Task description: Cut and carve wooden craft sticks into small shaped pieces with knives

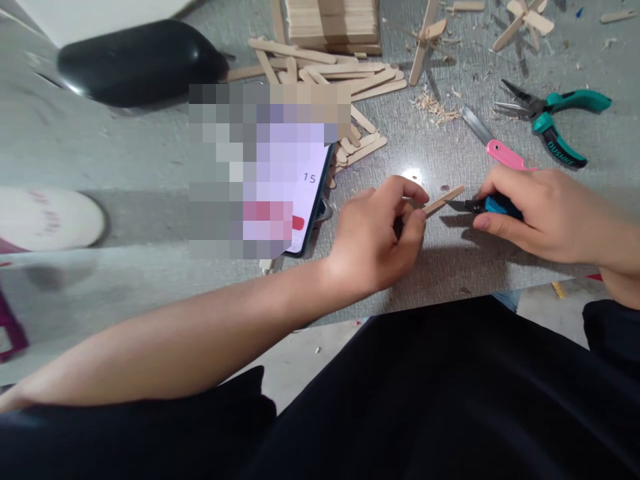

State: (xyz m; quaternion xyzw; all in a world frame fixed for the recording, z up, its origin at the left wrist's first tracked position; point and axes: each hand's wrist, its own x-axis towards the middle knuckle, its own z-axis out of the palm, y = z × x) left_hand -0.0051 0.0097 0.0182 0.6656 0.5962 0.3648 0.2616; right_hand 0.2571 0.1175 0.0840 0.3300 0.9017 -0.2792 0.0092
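Between the thumb and fingers of my left hand (383, 230) is a wooden craft stick (444, 199), its far end pointing up and to the right. My right hand (543, 213) is closed around a utility knife (503, 205) with a blue and black handle. The knife's dark blade reaches left to the stick, at or very close to its edge; contact is hard to make out. Past my right hand lies a pink craft knife (505, 153) with its blade out. Beside that rest teal-handled pliers (550, 113), jaws apart.
Loose craft sticks (345, 70) lie heaped below a neat stack of sticks (333, 23). A phone (300, 193), partly blurred out, is left of my left hand. Wood shavings (435, 108), stick assemblies (527, 20), a black case (143, 63) and a white rounded object (47, 219) are also around.
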